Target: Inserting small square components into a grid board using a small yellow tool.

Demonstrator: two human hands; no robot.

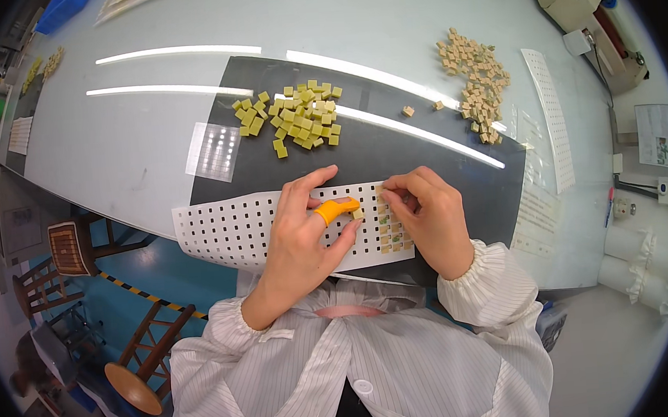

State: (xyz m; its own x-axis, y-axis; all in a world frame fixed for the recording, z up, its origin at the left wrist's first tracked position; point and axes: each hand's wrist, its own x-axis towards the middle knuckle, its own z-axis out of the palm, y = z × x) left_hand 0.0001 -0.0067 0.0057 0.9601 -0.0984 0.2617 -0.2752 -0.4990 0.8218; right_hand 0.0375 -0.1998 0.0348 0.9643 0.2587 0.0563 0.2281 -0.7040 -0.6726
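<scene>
A perforated white sheet (229, 233) lies near; over it the left hand (357, 210) pinches a small green cube (357, 214), which a loose grip could drop. Farther right, pale pieces (386, 240) might dislodge if brushed by the right hand (431, 207), fingers bent, grip impossible to tell.

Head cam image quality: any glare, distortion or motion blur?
Head view: white glare streaks cross the table and black mat; head view: fisheye bends straight edges, corners fall to black; head view: left hand and right hand look fairly sharp, no obvious motion blur.
</scene>
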